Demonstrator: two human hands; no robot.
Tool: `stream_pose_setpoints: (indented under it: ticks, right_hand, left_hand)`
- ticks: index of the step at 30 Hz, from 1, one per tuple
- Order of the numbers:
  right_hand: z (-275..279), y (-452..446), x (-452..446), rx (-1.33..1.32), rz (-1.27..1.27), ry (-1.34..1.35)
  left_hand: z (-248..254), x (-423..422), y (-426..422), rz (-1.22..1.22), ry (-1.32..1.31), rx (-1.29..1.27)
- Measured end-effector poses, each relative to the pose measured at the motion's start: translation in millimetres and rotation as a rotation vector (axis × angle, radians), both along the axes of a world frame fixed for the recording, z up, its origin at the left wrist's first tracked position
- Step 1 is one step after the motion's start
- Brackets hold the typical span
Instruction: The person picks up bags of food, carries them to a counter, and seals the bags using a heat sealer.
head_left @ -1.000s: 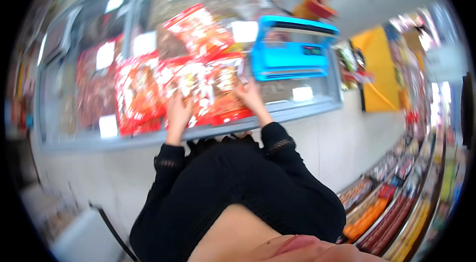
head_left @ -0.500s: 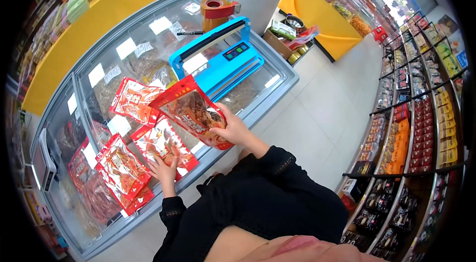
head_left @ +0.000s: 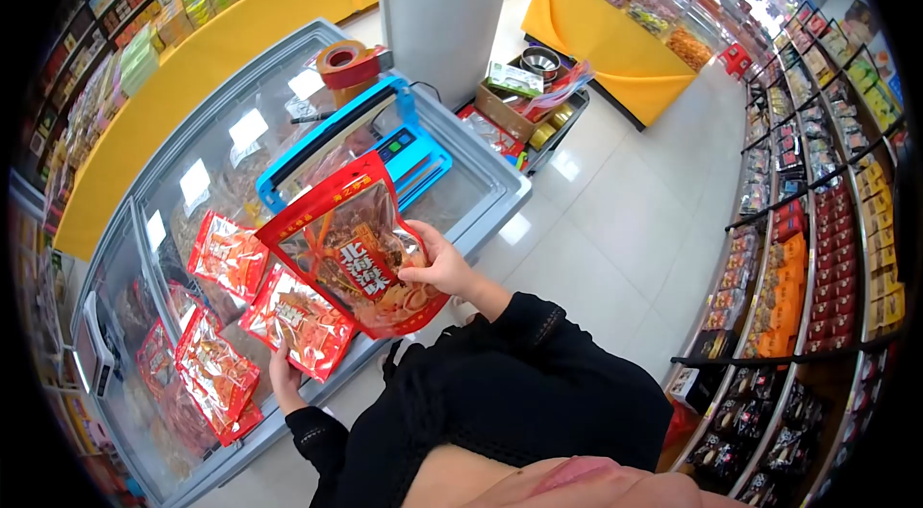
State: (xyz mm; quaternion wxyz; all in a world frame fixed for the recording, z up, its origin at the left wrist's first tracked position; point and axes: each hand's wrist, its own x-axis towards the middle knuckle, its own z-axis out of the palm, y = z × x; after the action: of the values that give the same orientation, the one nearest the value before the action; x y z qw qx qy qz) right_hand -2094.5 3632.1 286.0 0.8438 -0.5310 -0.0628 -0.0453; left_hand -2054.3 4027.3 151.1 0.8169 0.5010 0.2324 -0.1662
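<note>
And the right hand [head_left: 440, 268] had it, thumb pressed on the front, fingers round the edge of a big red snack pouch [head_left: 351, 253], tilted above the chest freezer [head_left: 497, 202]! The left hand [head_left: 286, 381] touched the lower edge of a second red pouch [head_left: 300, 321]; how firmly, I couldn't tell. More red pouches [head_left: 213, 369] lay across the clear lid [head_left: 196, 183], with a blue bag sealer [head_left: 431, 162] and tape roll [head_left: 351, 74] behind. Beyond stood a pale pillar [head_left: 440, 13], a yellow-draped display [head_left: 615, 42] and, past shiny floor tiles [head_left: 625, 220], packed snack shelves [head_left: 829, 239].
</note>
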Motion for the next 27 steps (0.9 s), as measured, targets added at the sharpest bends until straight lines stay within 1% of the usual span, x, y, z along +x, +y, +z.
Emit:
stream_pose_setpoints:
  ticks: [2, 3, 5, 6, 7, 9, 10, 11, 12, 13, 14, 15, 16, 17, 19, 20, 21, 22, 24, 26, 27]
  right_hand:
    - [-6.7, -22.4, -1.5, 0.114, 0.037, 0.050]
    - [-10.2, -32.8, -3.2, 0.116, 0.039, 0.051]
    - [-19.4, -52.3, -1.7, 0.203, 0.072, 0.097]
    - [-27.8, -60.3, 1.0, 0.237, 0.113, 0.083]
    - [-24.3, -65.6, 2.4, 0.239, 0.118, 0.085]
    - [-14.7, -75.4, 3.7, 0.310, 0.268, 0.130]
    - [-12.1, -75.8, 8.3, 0.299, 0.296, 0.059]
    - [-14.8, -80.9, 11.0, 0.302, 0.334, 0.082]
    - [-19.2, -82.5, 15.9, 0.205, 0.302, 0.057]
    - [-22.7, -77.9, 19.6, 0.118, 0.290, 0.031]
    - [-24.4, -75.3, 20.6, 0.099, 0.270, 0.053]
    - [-24.9, -79.1, 23.7, 0.074, 0.249, 0.069]
    - [-28.0, -83.3, 25.8, 0.085, 0.245, 0.060]
    - [-34.2, -89.1, 27.0, 0.093, 0.232, 0.052]
    - [-71.5, -108.5, 36.1, -0.276, 0.088, -0.145]
    - [-71.7, -114.2, 31.1, -0.273, 0.128, -0.130]
    - [-68.4, -118.8, 25.7, -0.152, 0.171, -0.005]
    - [-66.4, -122.3, 24.2, -0.035, 0.205, 0.119]
    - [-70.4, -131.3, 21.5, -0.047, 0.209, 0.123]
    - [-73.3, -132.9, 19.3, -0.078, 0.169, 0.111]
    - [-72.0, -131.1, 17.3, -0.078, 0.167, 0.118]
  left_hand:
    - [24.3, -11.6, -26.1, 0.008, -0.155, 0.168]
    - [29.8, -17.2, -32.3, 0.021, -0.181, 0.237]
    - [49.2, -35.7, -49.0, 0.092, -0.224, 0.298]
    - [55.5, -44.2, -59.7, 0.136, -0.299, 0.365]
    - [70.0, -54.2, -69.1, 0.114, -0.341, 0.324]
    - [96.4, -67.9, -107.0, 0.143, -0.396, 0.166]
    - [110.6, -69.6, -137.7, 0.140, -0.401, 0.018]
    - [123.2, -69.1, -169.1, 0.154, -0.402, -0.124]
    - [125.3, -65.8, -191.6, 0.106, -0.409, -0.191]
    - [116.4, -59.6, -204.0, -0.019, -0.405, -0.252]
    - [99.1, -54.2, -218.6, 0.076, -0.348, -0.348]
    - [74.2, -43.4, -223.4, -0.038, -0.377, -0.429]
    - [59.0, -36.5, -232.6, -0.123, -0.447, -0.608]
    - [70.2, -34.4, -251.8, -0.085, -0.386, -0.543]
    - [88.7, -34.0, -279.5, -0.055, -0.240, -0.426]
    - [64.6, -28.7, -282.1, -0.132, -0.322, -0.576]
    - [58.7, -27.6, -287.9, -0.191, -0.388, -0.547]
    - [61.8, -26.0, -292.5, -0.177, -0.376, -0.584]
    - [79.4, -24.1, -294.3, -0.157, -0.360, -0.621]
    - [105.8, -21.5, -292.6, -0.199, -0.332, -0.664]
    - [108.4, -18.8, -291.9, -0.199, -0.325, -0.665]
